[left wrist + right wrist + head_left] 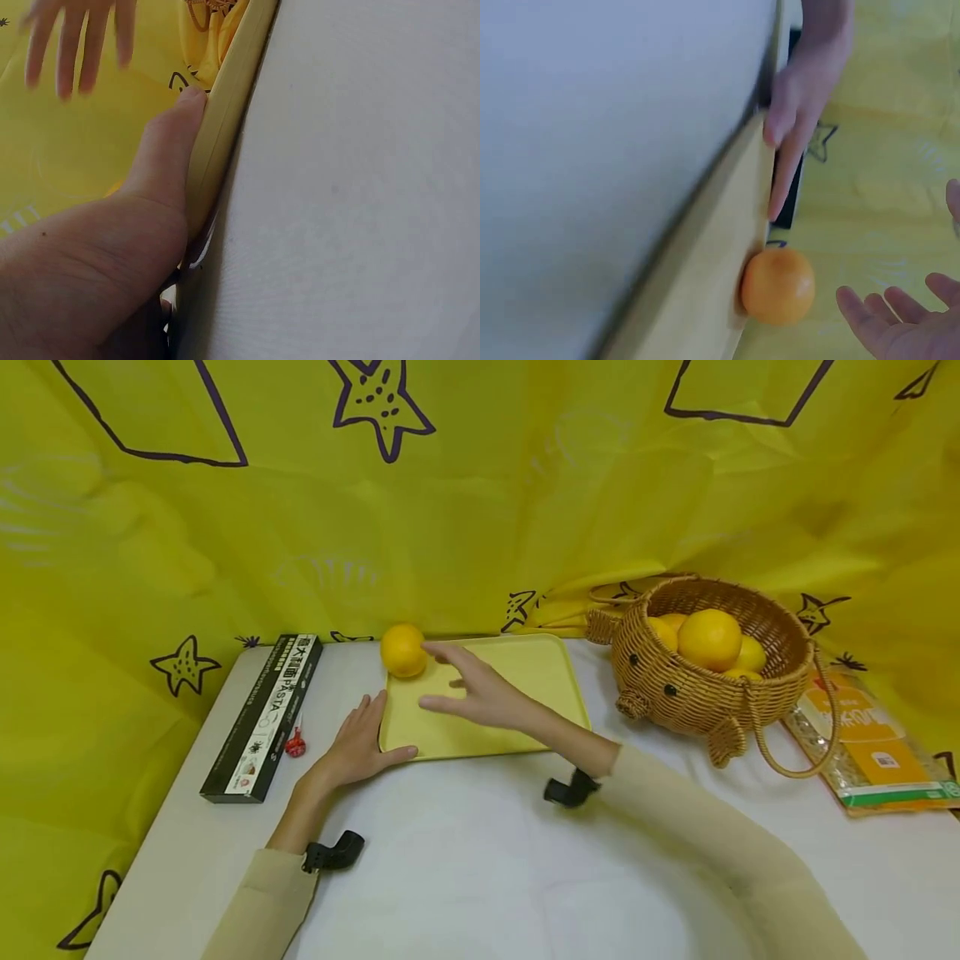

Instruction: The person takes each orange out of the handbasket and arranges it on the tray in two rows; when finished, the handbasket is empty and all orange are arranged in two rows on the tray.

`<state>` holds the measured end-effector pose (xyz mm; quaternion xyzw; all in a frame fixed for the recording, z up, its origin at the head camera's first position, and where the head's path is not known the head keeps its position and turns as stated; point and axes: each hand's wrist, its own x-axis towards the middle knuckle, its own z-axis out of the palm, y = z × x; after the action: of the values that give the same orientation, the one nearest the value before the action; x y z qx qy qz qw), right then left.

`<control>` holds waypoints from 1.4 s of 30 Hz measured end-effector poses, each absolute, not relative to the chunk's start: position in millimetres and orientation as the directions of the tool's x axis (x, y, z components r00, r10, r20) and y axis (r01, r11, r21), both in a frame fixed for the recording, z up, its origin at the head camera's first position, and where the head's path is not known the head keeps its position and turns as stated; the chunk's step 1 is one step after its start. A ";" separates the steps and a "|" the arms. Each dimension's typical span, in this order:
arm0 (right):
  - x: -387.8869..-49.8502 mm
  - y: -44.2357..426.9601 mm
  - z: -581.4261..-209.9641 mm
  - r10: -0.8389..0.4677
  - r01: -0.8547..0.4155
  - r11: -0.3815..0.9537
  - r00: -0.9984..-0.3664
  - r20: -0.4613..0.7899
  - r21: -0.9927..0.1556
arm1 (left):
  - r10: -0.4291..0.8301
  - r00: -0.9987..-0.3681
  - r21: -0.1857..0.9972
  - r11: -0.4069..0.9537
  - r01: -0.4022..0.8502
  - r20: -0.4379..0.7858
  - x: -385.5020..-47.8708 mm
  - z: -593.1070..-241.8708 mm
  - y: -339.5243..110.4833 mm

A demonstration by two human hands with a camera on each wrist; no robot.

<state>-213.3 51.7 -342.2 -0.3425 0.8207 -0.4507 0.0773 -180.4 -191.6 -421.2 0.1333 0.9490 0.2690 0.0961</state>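
Observation:
An orange sits at the far left corner of a yellow rectangular tray on the white table. My right hand hovers over the tray just right of the orange, fingers parted and holding nothing; in the right wrist view a gap shows between its fingertips and the orange. My left hand rests against the tray's near left corner, straight fingers by the left edge and thumb along the front rim. The left wrist view shows that thumb lying at the rim.
At the back right stands a pig-faced wicker basket with several oranges inside. Beyond it lies a bag of grain. Left of the tray are a black-and-white pasta box and a red lollipop. A yellow cloth hangs behind the table.

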 end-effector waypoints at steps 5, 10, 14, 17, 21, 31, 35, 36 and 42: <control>-157.1 112.6 -342.8 -0.636 -0.486 0.321 -0.746 0.195 -0.813 | 0.303 -0.948 0.527 0.824 0.207 -0.101 -180.9 -423.3 -191.7; -134.4 157.8 -344.9 -0.581 -0.478 0.332 -0.783 0.223 -0.813 | 0.307 -0.946 0.526 0.824 0.210 -0.104 -181.2 -423.9 -191.2; -129.5 179.1 -348.8 -0.541 -0.487 0.347 -0.802 0.253 -0.801 | 0.312 -0.945 0.530 0.820 0.215 -0.099 -180.3 -424.1 -190.5; -128.7 188.5 -352.4 -0.522 -0.489 0.362 -0.812 0.262 -0.794 | 0.315 -0.944 0.535 0.817 0.217 -0.098 -180.1 -424.4 -190.4; -128.2 194.2 -356.0 -0.506 -0.473 0.375 -0.825 0.252 -0.797 | 0.308 -0.946 0.532 0.821 0.208 -0.104 -180.1 -424.4 -190.6; -131.1 195.8 -362.1 -0.498 -0.481 0.361 -0.824 0.272 -0.799 | 0.309 -0.945 0.531 0.821 0.209 -0.105 -179.5 -424.2 -191.3; -132.8 196.7 -362.3 -0.501 -0.495 0.350 -0.816 0.288 -0.795 | 0.307 -0.945 0.531 0.822 0.204 -0.112 -179.1 -424.1 -191.2; -133.9 197.5 -361.4 -0.504 -0.505 0.346 -0.811 0.298 -0.791 | 0.307 -0.945 0.532 0.822 0.204 -0.112 -179.1 -423.8 -191.2; -148.3 213.0 -336.9 -0.538 -0.561 0.347 -0.775 0.331 -0.751 | 0.304 -0.946 0.541 0.817 0.199 -0.110 -179.4 -422.0 -191.3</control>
<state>-148.3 213.0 -336.9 -0.3351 0.8206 -0.4628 -0.0124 -179.4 -191.3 -422.0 0.1325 0.9484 0.2716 0.0960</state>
